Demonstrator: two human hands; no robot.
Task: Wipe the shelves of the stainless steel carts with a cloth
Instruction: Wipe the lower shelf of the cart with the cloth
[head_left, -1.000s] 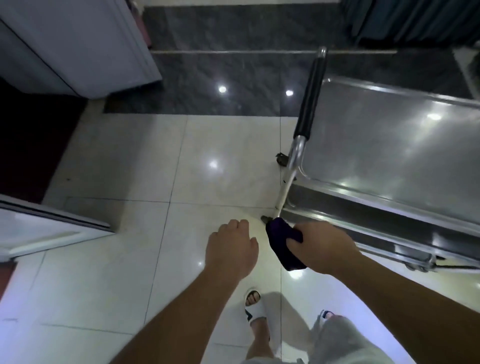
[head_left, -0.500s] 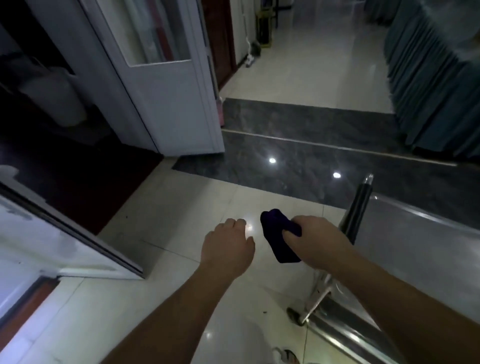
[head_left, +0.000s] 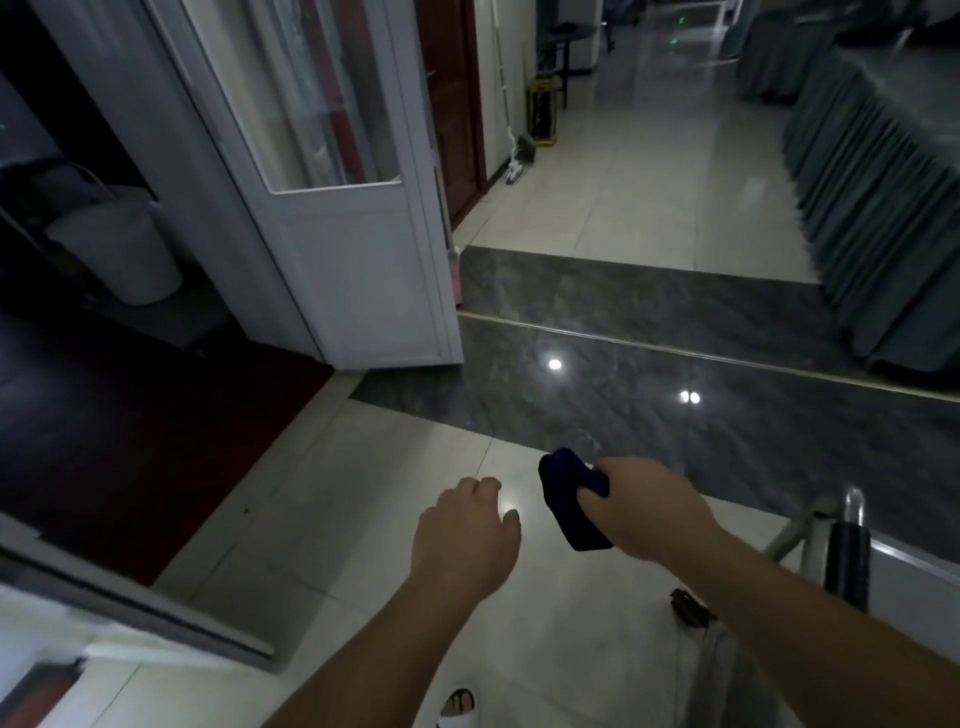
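— Cloth (head_left: 569, 499) has come off the cart (head_left: 852, 561); a second ago it sat at the cart's corner, now it hangs out over the floor, bunched tight in the right hand (head_left: 636, 512).
— And the left hand (head_left: 465, 535)?
— Loosely curled, holding nothing, left of the cart. Wiping looks paused; maybe another cart's next.

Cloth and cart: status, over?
Right hand grips dark cloth; left hand open, empty. Cart at lower right, untouched. Nothing between.
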